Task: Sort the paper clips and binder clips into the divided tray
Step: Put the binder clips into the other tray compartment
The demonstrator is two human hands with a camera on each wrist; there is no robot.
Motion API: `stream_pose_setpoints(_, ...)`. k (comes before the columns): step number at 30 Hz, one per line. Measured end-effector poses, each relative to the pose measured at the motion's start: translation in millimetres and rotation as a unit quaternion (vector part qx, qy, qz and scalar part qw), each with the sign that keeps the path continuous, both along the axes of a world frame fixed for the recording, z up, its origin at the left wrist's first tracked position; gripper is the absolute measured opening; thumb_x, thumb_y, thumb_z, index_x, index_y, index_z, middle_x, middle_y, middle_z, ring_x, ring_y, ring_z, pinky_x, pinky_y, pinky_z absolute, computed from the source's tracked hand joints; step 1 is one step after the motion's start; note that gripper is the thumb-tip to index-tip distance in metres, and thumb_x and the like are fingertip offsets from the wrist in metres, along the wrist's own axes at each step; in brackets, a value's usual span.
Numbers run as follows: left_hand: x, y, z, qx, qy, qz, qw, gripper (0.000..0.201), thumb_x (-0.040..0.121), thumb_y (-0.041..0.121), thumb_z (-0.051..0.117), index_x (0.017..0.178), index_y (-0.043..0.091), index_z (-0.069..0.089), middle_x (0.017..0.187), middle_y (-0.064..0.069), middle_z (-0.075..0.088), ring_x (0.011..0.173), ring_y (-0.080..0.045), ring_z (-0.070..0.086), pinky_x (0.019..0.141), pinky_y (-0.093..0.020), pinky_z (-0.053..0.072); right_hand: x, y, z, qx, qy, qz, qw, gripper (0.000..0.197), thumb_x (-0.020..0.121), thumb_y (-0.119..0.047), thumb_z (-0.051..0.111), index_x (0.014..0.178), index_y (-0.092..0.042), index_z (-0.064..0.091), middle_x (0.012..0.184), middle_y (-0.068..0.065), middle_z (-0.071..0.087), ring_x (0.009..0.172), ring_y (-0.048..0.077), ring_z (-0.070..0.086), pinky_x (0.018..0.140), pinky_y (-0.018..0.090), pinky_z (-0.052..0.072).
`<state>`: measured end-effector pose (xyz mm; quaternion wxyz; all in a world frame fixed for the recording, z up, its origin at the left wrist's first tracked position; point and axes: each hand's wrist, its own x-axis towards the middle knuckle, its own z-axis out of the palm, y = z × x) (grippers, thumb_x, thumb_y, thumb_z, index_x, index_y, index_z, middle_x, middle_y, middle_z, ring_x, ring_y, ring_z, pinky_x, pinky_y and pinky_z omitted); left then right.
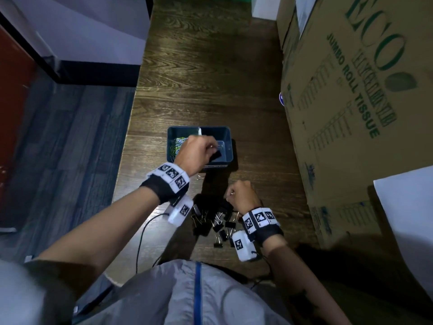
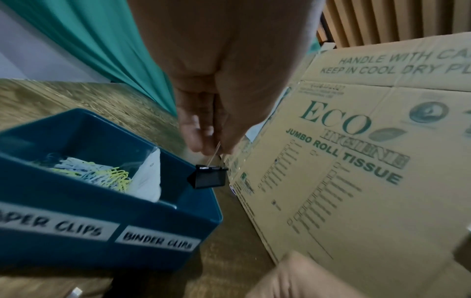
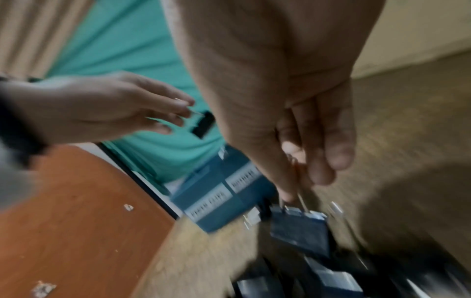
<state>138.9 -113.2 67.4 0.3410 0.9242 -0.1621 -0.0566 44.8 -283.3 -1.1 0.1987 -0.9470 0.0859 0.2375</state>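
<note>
We see the divided tray [image 1: 228,146] on the wooden worktop [image 1: 206,66], coloured paper clips [image 2: 107,175] in its left compartment. Our left hand [image 1: 195,152] pinches a black binder clip [image 2: 210,177] by its wire handle above the right compartment. Our right hand [image 1: 242,195] grips the handle of another clip [image 3: 298,229], just above the loose pile of binder clips [image 1: 216,222] nearer us. The tray's labels read "PAPER CLIPS" and "BINDER CLIPS". The cardboard carton [image 1: 356,102] on the right reads "ECO JUMBO ROLL TISSUE".
</note>
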Motion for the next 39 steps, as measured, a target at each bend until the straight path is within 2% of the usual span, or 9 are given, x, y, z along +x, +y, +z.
stream_pose_setpoints(4, 8, -6, 1, 0.015, 0.015, 0.007, 1.0, 0.025, 0.088, 0.013, 0.068, 0.112, 0.02, 0.069, 0.101, -0.002, 0.073, 0.088, -0.016, 0.067, 0.081, -0.033, 0.057, 25, -1, 39, 0.0, -0.04, -0.005, 0.999, 0.021, 0.087, -0.013, 0.073, 0.07, -0.025, 0.069, 0.085, -0.002, 0.068, 0.082, 0.018, 0.067, 0.077, 0.041, 0.06)
stream_pose_setpoints(8, -30, -1, -23, 0.109, -0.019, 0.003, 0.994, 0.019, 0.088, 0.004, 0.06, 0.093, 0.018, 0.071, 0.086, 0.0, 0.071, 0.075, -0.017, 0.067, 0.061, -0.02, 0.044, 54, -2, 82, -0.002, -0.115, -0.022, 0.993, 0.014, 0.089, -0.014, 0.072, 0.078, -0.023, 0.072, 0.087, -0.002, 0.069, 0.083, 0.017, 0.066, 0.076, 0.034, 0.058)
stream_pose_setpoints(10, -48, 0, -42, 0.183, 0.043, -0.034, 0.982, 0.014, 0.086, 0.009, 0.059, 0.093, 0.016, 0.069, 0.088, -0.005, 0.069, 0.08, -0.024, 0.068, 0.06, -0.027, 0.047, 68, 2, 96, 0.009, -0.151, -0.044, 0.988, 0.012, 0.087, -0.014, 0.073, 0.08, -0.024, 0.075, 0.09, 0.0, 0.072, 0.085, 0.02, 0.067, 0.076, 0.034, 0.057)
stream_pose_setpoints(15, -63, 2, -87, 0.266, 0.12, -0.156, 0.944, 0.075, 0.081, 0.031, 0.07, 0.145, 0.015, 0.034, 0.15, -0.016, 0.031, 0.133, -0.035, 0.034, 0.093, -0.043, 0.045, 84, 10, 100, 0.082, -0.2, -0.069, 0.974, 0.016, 0.085, -0.023, 0.077, 0.101, -0.023, 0.076, 0.094, 0.003, 0.075, 0.089, 0.021, 0.07, 0.078, 0.032, 0.057)
stream_pose_setpoints(20, -69, 1, -110, 0.344, 0.182, -0.195, 0.9, 0.114, 0.075, 0.043, 0.078, 0.155, 0.023, -0.001, 0.162, -0.009, -0.008, 0.146, -0.037, 0.006, 0.112, -0.05, 0.029, 48, 1, 58, 0.062, -0.167, -0.064, 0.982, 0.021, 0.09, -0.031, 0.072, 0.105, -0.018, 0.071, 0.095, 0.006, 0.073, 0.086, 0.022, 0.07, 0.075, 0.04, 0.061)
stream_pose_setpoints(23, -82, 6, -115, 0.356, 0.17, -0.199, 0.897, 0.104, 0.077, 0.035, 0.076, 0.154, 0.02, 0.008, 0.162, -0.01, -0.003, 0.144, -0.039, 0.011, 0.109, -0.05, 0.035, 10, -14, 20, 0.036, 0.048, -0.026, 0.998, 0.058, 0.084, -0.028, 0.078, 0.136, -0.023, 0.054, 0.136, 0.011, 0.058, 0.121, 0.03, 0.059, 0.099, 0.048, 0.053)
stream_pose_setpoints(27, -95, 10, -116, 0.342, 0.11, -0.173, 0.917, 0.099, 0.075, 0.026, 0.077, 0.152, 0.021, 0.015, 0.153, -0.012, 0.02, 0.132, -0.032, 0.03, 0.099, -0.045, 0.044, -31, -19, -13, -0.027, 0.205, 0.043, 0.977, 0.119, 0.069, -0.03, 0.089, 0.157, -0.036, 0.009, 0.165, 0.011, -0.003, 0.15, 0.041, 0.008, 0.116, 0.064, 0.024)
stream_pose_setpoints(32, -95, 14, -118, 0.357, 0.138, -0.15, 0.911, 0.117, 0.072, 0.037, 0.08, 0.153, 0.031, -0.004, 0.159, -0.009, 0.002, 0.135, -0.034, 0.023, 0.104, -0.048, 0.039, -54, 4, -38, -0.048, 0.093, 0.076, 0.992, 0.107, 0.077, -0.023, 0.084, 0.156, -0.037, 0.013, 0.16, 0.013, 0.008, 0.141, 0.041, 0.023, 0.112, 0.053, 0.036)
stream_pose_setpoints(39, -87, 10, -114, 0.308, 0.169, -0.136, 0.926, 0.086, 0.079, 0.009, 0.072, 0.149, 0.022, 0.023, 0.143, -0.016, 0.026, 0.129, -0.034, 0.031, 0.088, -0.043, 0.052, -38, 22, -36, -0.044, 0.049, 0.086, 0.994, 0.078, 0.082, -0.003, 0.071, 0.144, -0.034, 0.036, 0.136, 0.013, 0.029, 0.125, 0.038, 0.038, 0.102, 0.05, 0.043)
